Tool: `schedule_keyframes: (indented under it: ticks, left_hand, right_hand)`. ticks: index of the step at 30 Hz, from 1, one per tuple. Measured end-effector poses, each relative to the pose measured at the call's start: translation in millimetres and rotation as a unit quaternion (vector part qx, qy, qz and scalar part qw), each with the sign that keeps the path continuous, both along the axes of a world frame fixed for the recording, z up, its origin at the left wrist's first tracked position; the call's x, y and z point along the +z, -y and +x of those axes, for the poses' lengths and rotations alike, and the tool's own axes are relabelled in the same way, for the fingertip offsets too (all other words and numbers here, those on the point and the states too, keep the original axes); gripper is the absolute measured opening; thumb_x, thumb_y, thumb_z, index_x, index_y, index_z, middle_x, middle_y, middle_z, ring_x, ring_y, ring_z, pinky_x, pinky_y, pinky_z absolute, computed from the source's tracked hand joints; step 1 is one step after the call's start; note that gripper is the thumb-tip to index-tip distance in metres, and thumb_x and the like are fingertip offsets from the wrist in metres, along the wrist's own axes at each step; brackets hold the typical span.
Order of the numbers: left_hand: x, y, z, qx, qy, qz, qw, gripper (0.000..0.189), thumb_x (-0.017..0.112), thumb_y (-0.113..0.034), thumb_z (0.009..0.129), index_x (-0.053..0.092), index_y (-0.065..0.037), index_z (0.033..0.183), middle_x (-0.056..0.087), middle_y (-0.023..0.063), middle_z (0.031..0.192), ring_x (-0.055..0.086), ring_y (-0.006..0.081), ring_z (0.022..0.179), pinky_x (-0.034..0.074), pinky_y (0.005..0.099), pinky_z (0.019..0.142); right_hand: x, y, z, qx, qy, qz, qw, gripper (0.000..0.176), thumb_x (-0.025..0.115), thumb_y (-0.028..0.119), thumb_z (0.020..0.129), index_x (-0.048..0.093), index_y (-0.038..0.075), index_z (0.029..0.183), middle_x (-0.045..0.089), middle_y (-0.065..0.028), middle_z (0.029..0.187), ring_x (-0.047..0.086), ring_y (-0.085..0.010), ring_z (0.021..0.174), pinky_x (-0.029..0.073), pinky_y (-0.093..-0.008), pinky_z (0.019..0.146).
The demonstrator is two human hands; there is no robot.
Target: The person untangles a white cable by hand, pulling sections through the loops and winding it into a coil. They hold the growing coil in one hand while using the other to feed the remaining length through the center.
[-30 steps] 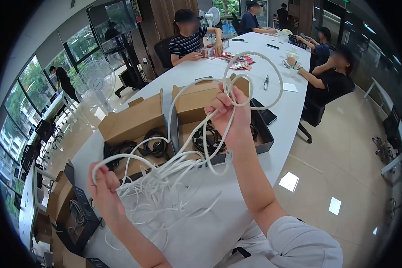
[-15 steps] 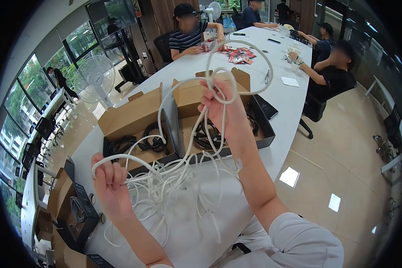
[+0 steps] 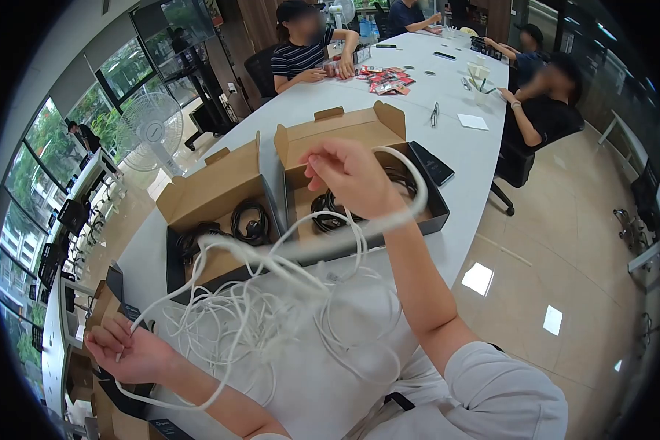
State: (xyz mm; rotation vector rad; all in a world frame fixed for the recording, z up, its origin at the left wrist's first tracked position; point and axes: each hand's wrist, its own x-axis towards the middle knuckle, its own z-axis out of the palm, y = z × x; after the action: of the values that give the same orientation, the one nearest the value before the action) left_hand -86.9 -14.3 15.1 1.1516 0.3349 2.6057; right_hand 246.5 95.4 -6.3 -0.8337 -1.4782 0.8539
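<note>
The left hand point(image 3: 133, 354) has thumb and fingers closed on a strand of white cable point(image 3: 136, 321), a short length dropping below the pinch while the rest climbs away to the right, partly blurred; another stretch loops by the forearm. Just beyond lies a loose heap of the same cable point(image 3: 224, 317) on the white table point(image 3: 466, 152), to the right of that pinch. The right hand point(image 3: 341, 174) is raised with its fingers curled, and a blurred thick loop bends around the outer side of its wrist; I cannot tell whether the fingers hold any of it. Behind are two open cardboard boxes point(image 3: 224, 183) with coiled black cables point(image 3: 251, 222) inside, then a pair of glasses point(image 3: 435, 114), red packets point(image 3: 389, 81) and people seated around the table.
</note>
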Motion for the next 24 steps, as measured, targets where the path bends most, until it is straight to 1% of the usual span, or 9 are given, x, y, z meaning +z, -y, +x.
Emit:
schedule_keyframes:
  ticks: [1,4,7,10,11,15,18,21,24]
  left_hand:
    - [7,3,11,0.051,0.021,-0.04,0.998,0.027,0.039,-0.019,0.099,0.036,-0.008,0.074,0.02,-0.0023,0.059,0.022,0.0084,0.053,0.022,0.0258,0.053]
    - [-2,-3,8,0.009,-0.095,-0.04,0.995,0.023,0.041,-0.017,0.097,0.039,-0.007,0.077,0.021,-0.0024,0.06,0.021,0.0083,0.054,0.021,0.0259,0.053]
    - [-8,-5,18,0.074,-0.19,-0.137,0.969,0.021,0.047,-0.021,0.095,0.048,-0.003,0.084,0.028,-0.0019,0.06,0.027,0.0081,0.055,0.023,0.0226,0.056]
    - [-9,2,29,0.137,-0.439,-0.243,0.854,0.028,0.054,-0.028,0.092,0.054,-0.001,0.096,0.04,-0.0007,0.064,0.035,0.0085,0.058,0.026,0.0194,0.061]
    - [-3,7,31,0.093,-0.521,-0.287,0.798,0.041,0.058,-0.038,0.09,0.056,0.001,0.102,0.05,0.0046,0.075,0.046,0.0131,0.065,0.034,0.0204,0.067]
    - [0,-3,55,0.083,-0.623,-0.294,0.72,0.053,0.052,-0.048,0.092,0.055,0.003,0.106,0.054,0.0124,0.097,0.055,0.0206,0.086,0.043,0.029,0.074]
    - [-15,-10,50,0.104,-0.569,-0.372,0.726,0.059,0.046,-0.054,0.093,0.054,0.002,0.111,0.059,0.0134,0.098,0.059,0.0207,0.088,0.045,0.0287,0.077]
    - [-19,-22,37,-0.088,-0.389,-0.454,0.797,0.068,0.04,-0.06,0.092,0.052,0.002,0.116,0.063,0.0141,0.095,0.063,0.0214,0.087,0.047,0.0298,0.081]
    - [-20,-19,44,-0.104,-0.333,-0.321,0.88,0.064,0.034,-0.053,0.097,0.046,0.004,0.124,0.064,0.0173,0.096,0.063,0.0211,0.089,0.048,0.0317,0.084]
  right_hand:
    - [1,1,1,0.0,-0.01,0.004,1.0,0.015,0.052,0.005,0.092,0.061,-0.004,0.098,0.062,-0.0054,0.08,0.062,-0.0106,0.071,0.049,-0.0226,0.062]
    - [13,12,3,-0.018,-0.052,0.029,0.998,0.015,0.053,0.005,0.092,0.061,-0.004,0.099,0.062,-0.0046,0.081,0.061,-0.0108,0.074,0.048,-0.0219,0.068]
    - [21,19,7,-0.034,-0.134,0.07,0.988,0.015,0.052,0.006,0.092,0.061,-0.003,0.1,0.06,-0.0035,0.079,0.059,-0.0101,0.073,0.049,-0.0256,0.075]
    - [23,21,17,0.035,-0.269,0.086,0.959,0.016,0.051,0.008,0.092,0.062,-0.001,0.1,0.057,-0.0019,0.075,0.056,-0.0099,0.068,0.051,-0.0317,0.081]
    - [24,24,17,0.044,-0.308,0.074,0.947,0.017,0.049,0.009,0.093,0.062,0.0,0.1,0.054,-0.0006,0.071,0.053,-0.0099,0.063,0.051,-0.0378,0.086]
    - [29,30,23,0.12,-0.378,0.021,0.918,0.018,0.048,0.009,0.093,0.061,-0.001,0.1,0.05,0.0004,0.067,0.052,-0.009,0.059,0.055,-0.0375,0.08]
    - [32,37,25,0.136,-0.367,-0.006,0.92,0.018,0.048,0.01,0.093,0.061,0.0,0.1,0.049,0.0007,0.063,0.05,-0.0087,0.054,0.056,-0.0351,0.072]
    - [33,41,22,0.157,-0.338,-0.021,0.928,0.018,0.048,0.012,0.094,0.061,0.0,0.101,0.05,0.0001,0.061,0.049,-0.0085,0.05,0.052,-0.0295,0.059]
    - [33,43,20,0.147,-0.223,-0.021,0.963,0.025,0.048,0.02,0.096,0.061,0.001,0.103,0.054,-0.0007,0.065,0.051,-0.008,0.054,0.047,-0.0261,0.056]
